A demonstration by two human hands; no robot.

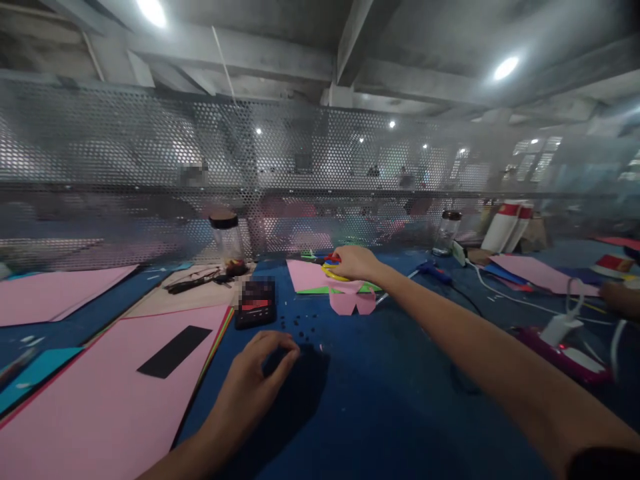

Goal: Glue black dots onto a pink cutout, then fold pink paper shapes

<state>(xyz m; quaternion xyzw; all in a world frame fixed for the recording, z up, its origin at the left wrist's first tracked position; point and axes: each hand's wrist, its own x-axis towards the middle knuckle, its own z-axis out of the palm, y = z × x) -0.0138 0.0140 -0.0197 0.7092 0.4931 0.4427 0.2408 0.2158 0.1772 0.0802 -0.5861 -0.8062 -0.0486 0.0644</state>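
Observation:
My right hand [357, 261] reaches far across the blue table, its fingers closed around the coloured handles of scissors [331, 269]. The yellow, red and blue handle parts show beside my fingers, and a dark blade part points left. Under that hand lie pink and green paper sheets [303, 275]. A cut pink paper shape [347, 303] sits just in front of them. My left hand [257, 370] rests low over the table with loosely curled fingers, a gap between thumb and forefinger, and nothing visible in it. Small black dots [299, 325] lie scattered beyond its fingertips.
A phone-like black device [256, 313] sits beside stacked pink sheets [125, 393] bearing a black strip [175, 351]. Glass jars [227, 243], a blue glue gun [434, 270], cables and a purple power strip [560, 353] surround the work area. A perforated metal screen [300, 153] stands behind.

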